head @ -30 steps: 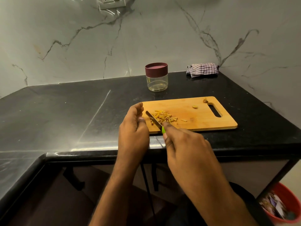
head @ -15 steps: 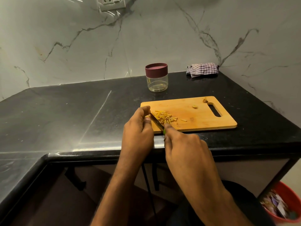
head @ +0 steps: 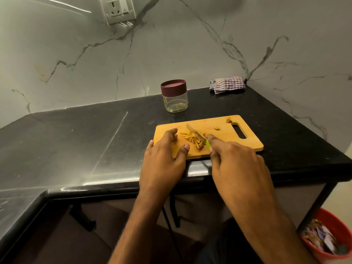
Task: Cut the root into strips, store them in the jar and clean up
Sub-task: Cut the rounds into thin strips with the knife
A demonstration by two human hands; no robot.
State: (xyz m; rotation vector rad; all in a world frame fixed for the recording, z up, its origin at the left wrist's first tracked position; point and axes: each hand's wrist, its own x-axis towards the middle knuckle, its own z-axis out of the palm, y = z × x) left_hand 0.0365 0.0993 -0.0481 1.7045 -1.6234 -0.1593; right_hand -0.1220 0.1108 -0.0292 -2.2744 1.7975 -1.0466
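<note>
Root strips piled mid-left on your cutting board. Your right hand grips the green-handled knife, blade laid across the pile. Your left hand rests flat on the board's left end, fingers relaxed. Lidded jar stands behind the board; checked cloth in the far corner.

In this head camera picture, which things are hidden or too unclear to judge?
- Knife handle: only a green bit shows; the right hand covers the rest.
- Near left corner of the wooden cutting board: under the left hand.
- Clear glass jar with maroon lid: too small to tell whether anything is inside.
- Red bin: cut off by the frame edge; contents blurred.
</note>
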